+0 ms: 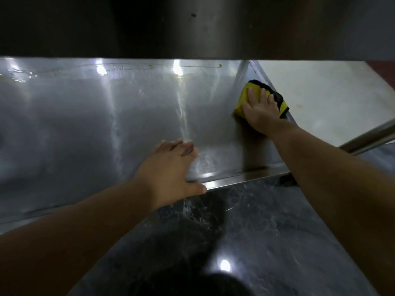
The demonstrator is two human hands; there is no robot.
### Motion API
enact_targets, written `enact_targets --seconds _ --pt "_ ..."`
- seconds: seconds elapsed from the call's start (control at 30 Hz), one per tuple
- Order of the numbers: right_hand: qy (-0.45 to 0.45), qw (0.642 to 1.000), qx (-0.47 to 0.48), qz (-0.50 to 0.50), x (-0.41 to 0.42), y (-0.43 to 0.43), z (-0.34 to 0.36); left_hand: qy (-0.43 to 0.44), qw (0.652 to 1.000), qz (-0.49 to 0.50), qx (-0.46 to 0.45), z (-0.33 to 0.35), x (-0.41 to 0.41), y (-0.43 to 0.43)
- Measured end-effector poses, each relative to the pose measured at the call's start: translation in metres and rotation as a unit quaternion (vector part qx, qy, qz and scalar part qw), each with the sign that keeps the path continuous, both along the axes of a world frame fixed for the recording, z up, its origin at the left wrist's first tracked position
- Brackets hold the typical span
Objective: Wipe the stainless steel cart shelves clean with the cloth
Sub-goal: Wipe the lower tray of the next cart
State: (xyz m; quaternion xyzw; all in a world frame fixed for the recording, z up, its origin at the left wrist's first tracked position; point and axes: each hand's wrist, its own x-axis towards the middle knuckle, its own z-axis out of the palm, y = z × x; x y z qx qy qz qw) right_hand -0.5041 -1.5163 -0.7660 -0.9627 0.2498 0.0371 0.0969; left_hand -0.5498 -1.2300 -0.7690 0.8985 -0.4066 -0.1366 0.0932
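Observation:
A wide stainless steel shelf (85, 124) of the cart fills the middle of the head view, wet streaks and light glare across it. At its far right corner lies a folded yellow and black cloth (245, 99). My right hand (261, 113) presses flat on the cloth, fingers spread over it. My left hand (171, 167) rests flat on the shelf near its front rim, fingers together, thumb hooked over the edge, holding nothing.
The underside of an upper shelf (192, 28) hangs dark across the top. A round steel cart bar (372, 137) slants at the right. Beyond the shelf's right edge is a pale floor (320, 92); dark marbled tile (256, 231) lies below.

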Motion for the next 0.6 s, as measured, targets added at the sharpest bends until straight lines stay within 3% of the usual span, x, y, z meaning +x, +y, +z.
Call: enact_targets --seconds 0.33,0.6 --pt "0.131 0.989 0.039 0.065 -0.115 0.076 0.008 -0.004 1.0 -0.011 -0.015 -0.001 -0.003 0.005" --pt "0.034 0.998 0.008 0.058 -0.021 0.058 0.002 -0.034 0.997 0.04 -0.056 0.005 -0.002 0.055"
